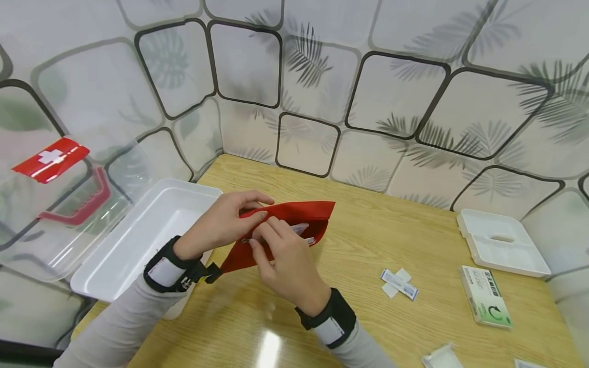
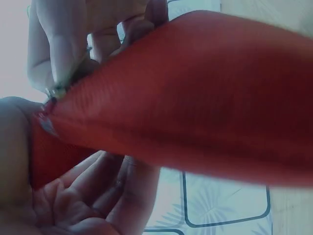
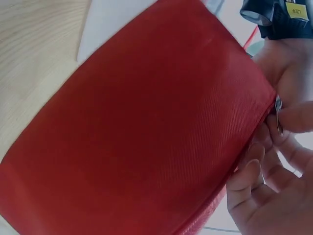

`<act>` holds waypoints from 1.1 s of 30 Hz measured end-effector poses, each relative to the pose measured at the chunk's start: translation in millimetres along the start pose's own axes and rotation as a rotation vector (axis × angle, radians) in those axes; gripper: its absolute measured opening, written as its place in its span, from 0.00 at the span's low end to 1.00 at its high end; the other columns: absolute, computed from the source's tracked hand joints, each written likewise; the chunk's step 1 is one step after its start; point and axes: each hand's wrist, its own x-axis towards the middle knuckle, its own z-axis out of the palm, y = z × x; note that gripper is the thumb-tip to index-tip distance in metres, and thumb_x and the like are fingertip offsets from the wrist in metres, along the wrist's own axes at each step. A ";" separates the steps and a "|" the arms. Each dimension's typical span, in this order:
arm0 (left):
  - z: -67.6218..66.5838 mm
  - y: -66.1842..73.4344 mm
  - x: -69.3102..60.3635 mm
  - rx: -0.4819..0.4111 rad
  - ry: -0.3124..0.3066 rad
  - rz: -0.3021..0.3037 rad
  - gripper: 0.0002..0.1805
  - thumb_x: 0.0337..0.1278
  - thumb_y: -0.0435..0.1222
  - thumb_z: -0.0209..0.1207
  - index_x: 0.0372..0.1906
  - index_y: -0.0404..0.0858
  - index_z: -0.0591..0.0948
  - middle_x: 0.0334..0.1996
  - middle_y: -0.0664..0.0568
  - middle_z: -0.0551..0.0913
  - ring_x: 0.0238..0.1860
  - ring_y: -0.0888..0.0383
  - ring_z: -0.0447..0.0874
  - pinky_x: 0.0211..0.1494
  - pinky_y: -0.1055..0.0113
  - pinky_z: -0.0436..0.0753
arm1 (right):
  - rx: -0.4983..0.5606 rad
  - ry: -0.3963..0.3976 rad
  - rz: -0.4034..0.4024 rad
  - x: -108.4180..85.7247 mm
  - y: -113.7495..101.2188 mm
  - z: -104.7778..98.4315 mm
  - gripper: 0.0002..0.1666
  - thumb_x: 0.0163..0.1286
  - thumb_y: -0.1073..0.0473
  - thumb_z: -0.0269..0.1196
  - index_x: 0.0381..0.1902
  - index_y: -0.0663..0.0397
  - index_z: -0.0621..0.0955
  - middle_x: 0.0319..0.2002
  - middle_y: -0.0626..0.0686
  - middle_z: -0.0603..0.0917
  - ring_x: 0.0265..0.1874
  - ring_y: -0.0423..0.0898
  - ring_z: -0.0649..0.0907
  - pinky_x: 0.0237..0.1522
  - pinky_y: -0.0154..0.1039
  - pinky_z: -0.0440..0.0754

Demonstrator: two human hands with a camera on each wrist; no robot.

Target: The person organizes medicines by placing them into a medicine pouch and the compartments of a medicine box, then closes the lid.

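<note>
A red zip pouch (image 1: pixel 299 210) is held above the table with its mouth parted, and white packets (image 1: pixel 300 228) show inside. My left hand (image 1: pixel 221 220) grips the pouch's left end near the top edge, thumb on the near side. At that same end, my right hand (image 1: pixel 287 255) pinches the small metal zipper pull (image 3: pixel 279 116) between thumb and fingers. In the left wrist view the pouch (image 2: pixel 195 98) covers part of the fingers. The right wrist view shows its broad red side (image 3: pixel 132 122).
A white box (image 1: pixel 170 204) with a clear lid and pink handle (image 1: pixel 78 209) stands at left. On the table's right lie small packets (image 1: pixel 399 284), a green-white carton (image 1: pixel 485 296), a white divided tray (image 1: pixel 501 245) and a white piece (image 1: pixel 443 358) at the front edge.
</note>
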 end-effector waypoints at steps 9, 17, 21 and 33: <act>8.0 1.0 -5.4 0.040 0.030 0.025 0.12 0.73 0.41 0.58 0.30 0.48 0.85 0.21 0.58 0.80 0.25 0.58 0.78 0.32 0.63 0.79 | 0.005 0.066 0.098 -0.5 2.4 -0.4 0.04 0.73 0.61 0.56 0.36 0.52 0.76 0.34 0.46 0.73 0.29 0.38 0.72 0.29 0.25 0.72; 16.0 -1.7 -9.1 0.185 0.079 0.195 0.09 0.72 0.34 0.58 0.41 0.43 0.89 0.27 0.61 0.85 0.25 0.66 0.78 0.31 0.69 0.81 | -0.097 0.076 0.122 -1.6 4.0 0.0 0.04 0.73 0.60 0.56 0.37 0.53 0.76 0.33 0.48 0.72 0.27 0.39 0.72 0.25 0.25 0.73; 18.3 -1.2 -11.8 0.196 0.125 0.205 0.08 0.72 0.35 0.59 0.38 0.44 0.88 0.23 0.61 0.82 0.23 0.66 0.76 0.30 0.70 0.79 | -0.086 0.068 0.143 -2.2 3.5 0.3 0.03 0.73 0.61 0.57 0.38 0.54 0.74 0.32 0.49 0.73 0.27 0.39 0.73 0.27 0.26 0.75; 31.2 -0.9 -15.4 0.144 0.124 0.033 0.19 0.76 0.38 0.54 0.22 0.43 0.79 0.12 0.58 0.64 0.13 0.61 0.62 0.17 0.69 0.63 | -0.064 0.087 0.181 -3.4 4.9 -1.8 0.05 0.73 0.63 0.61 0.38 0.56 0.73 0.27 0.49 0.75 0.25 0.40 0.74 0.29 0.30 0.76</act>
